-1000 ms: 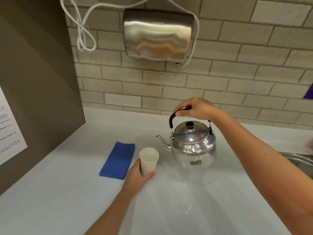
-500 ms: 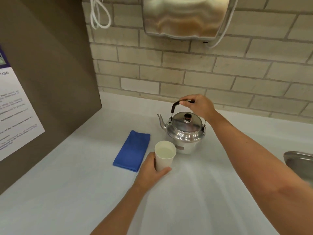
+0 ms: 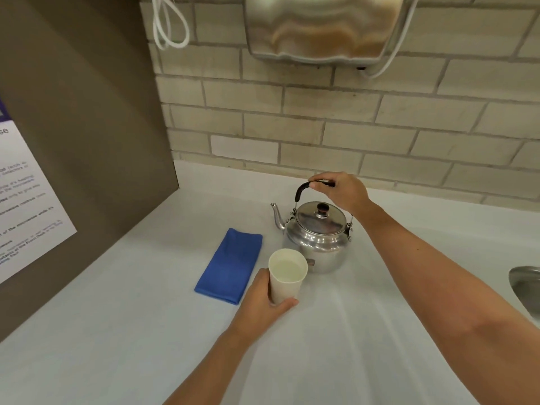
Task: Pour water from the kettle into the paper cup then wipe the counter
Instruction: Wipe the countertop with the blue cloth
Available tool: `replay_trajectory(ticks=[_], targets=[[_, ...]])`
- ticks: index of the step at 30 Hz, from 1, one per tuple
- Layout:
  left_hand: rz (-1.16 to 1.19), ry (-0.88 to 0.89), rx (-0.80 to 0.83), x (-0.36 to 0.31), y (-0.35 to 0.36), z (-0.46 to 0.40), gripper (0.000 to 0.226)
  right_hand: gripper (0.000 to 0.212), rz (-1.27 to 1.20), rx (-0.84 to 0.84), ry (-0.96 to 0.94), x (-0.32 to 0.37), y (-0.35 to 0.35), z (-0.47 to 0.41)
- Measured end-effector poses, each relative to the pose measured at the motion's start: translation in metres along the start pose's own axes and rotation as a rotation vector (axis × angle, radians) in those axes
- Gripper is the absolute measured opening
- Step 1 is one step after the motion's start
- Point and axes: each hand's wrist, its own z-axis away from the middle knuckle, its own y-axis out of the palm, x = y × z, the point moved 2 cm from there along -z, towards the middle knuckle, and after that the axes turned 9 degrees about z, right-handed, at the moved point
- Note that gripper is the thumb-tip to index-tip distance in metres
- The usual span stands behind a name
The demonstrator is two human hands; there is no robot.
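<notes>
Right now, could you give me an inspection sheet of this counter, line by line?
Surface: pale counter, no spill seen.
Job's things: kettle upright, lid on; cup in front of it, liquid inside; blue cloth folded, left of cup.
Clutter: nothing seen.
Hands: left hand wraps cup; right hand grips kettle handle.
Cables: white cord looped on wall.
Surroundings: brick wall, metal dryer, notice at left, sink edge at right.

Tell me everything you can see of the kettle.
The kettle is polished metal, rounded, standing upright on the white counter. Its domed lid is on, with a dark knob. A curved spout points left, toward the blue cloth. The right hand grips its black arched handle. The paper cup stands just in front.
</notes>
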Motion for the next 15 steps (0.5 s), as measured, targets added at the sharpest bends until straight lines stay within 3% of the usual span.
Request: replay_trajectory(ticks=[3, 6, 7, 11, 15], targets=[[-0.150, 0.075, 0.091, -0.013, -0.014, 0.005, 0.073, 0.047, 0.195, -0.168, -0.066, 0.003, -0.008, 0.022], [-0.303, 0.195, 0.181, -0.021, -0.050, 0.012, 0.070, 0.050, 0.150, -0.359, 0.039, -0.010, -0.004, 0.076], [-0.328, 0.218, 0.170, -0.021, -0.064, 0.011, 0.063, 0.049, 0.169, -0.338, 0.064, -0.018, 0.006, 0.098], [-0.425, 0.187, 0.021, -0.018, -0.093, -0.032, 0.041, 0.044, 0.375, 0.018, 0.086, -0.050, 0.059, 0.171], [-0.773, -0.042, 0.116, 0.011, -0.071, -0.077, 0.046, 0.042, 0.326, 0.086, 0.078, -0.067, 0.089, 0.200]])
